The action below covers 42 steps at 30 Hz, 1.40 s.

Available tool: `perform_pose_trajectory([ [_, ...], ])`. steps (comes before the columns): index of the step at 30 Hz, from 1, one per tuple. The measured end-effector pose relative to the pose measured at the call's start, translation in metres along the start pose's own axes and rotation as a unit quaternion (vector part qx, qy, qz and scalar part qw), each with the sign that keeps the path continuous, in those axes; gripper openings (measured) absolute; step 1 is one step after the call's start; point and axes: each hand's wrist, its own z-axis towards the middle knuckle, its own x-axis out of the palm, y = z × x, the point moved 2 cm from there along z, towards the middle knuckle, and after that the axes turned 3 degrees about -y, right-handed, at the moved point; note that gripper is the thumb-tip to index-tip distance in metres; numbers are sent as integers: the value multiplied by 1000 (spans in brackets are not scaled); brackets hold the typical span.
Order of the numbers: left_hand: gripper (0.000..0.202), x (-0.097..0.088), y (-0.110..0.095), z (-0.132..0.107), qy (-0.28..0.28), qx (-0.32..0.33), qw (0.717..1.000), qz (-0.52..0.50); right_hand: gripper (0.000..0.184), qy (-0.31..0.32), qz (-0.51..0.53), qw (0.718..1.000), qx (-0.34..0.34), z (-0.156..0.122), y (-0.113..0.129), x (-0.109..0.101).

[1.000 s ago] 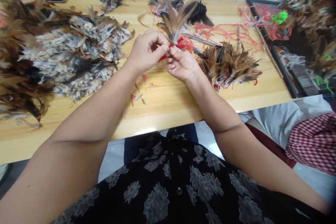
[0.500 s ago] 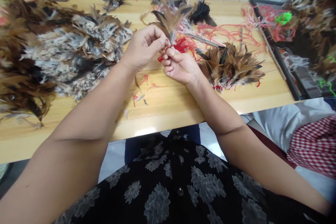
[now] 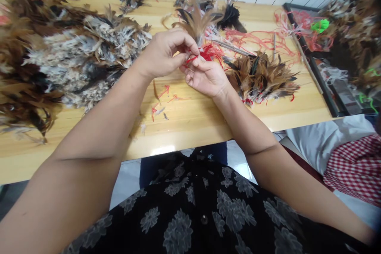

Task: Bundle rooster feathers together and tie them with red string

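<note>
A bunch of brown and black feathers (image 3: 198,24) stands upright just above my two hands, its white base close to my fingertips. My left hand (image 3: 166,53) is closed, thumb and forefinger pinching a red string (image 3: 192,60) that runs below the feathers' base. Palm up, my right hand (image 3: 206,76) has its fingers curled and its thumb pressed at the string and the base of the bunch. The fingers partly hide the exact grip. Behind them lies a tangle of red strings (image 3: 212,52).
To the left spreads a large heap of brown and white feathers (image 3: 68,59). Tied feather bunches (image 3: 262,75) lie at my right, near a thin rod (image 3: 232,47). Further right is a black-edged tray (image 3: 324,83). A person's checked clothing (image 3: 354,166) shows at the right.
My left thumb and forefinger have spread from a tight pinch into a wider loop. More red string shows between my hands. The view has shifted slightly.
</note>
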Motion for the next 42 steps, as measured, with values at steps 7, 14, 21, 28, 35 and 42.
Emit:
perform_pose_trajectory([
  [7, 27, -5, -5, 2, 41, 12, 999, 17, 25, -2, 38, 999, 31, 1, 0, -1],
  [14, 33, -6, -7, -6, 50, -30, 998, -16, 31, -40, 7, 998, 53, 3, 2, 0],
  [21, 43, 23, 8, -12, -3, -72, 997, -11, 31, -107, -85, 990, -43, 16, 2, -7],
  [28, 56, 47, 9, -23, -7, -85, 996, 3, 22, -139, -261, 929, -221, 46, -4, -30],
  [35, 49, 51, 29, -24, -74, -44, 996, -11, 26, -153, -486, 813, -283, 56, -2, -44],
  [42, 43, 56, 43, -19, -122, -53, 990, -38, 35, -165, -624, 703, -298, 53, -2, -42],
])
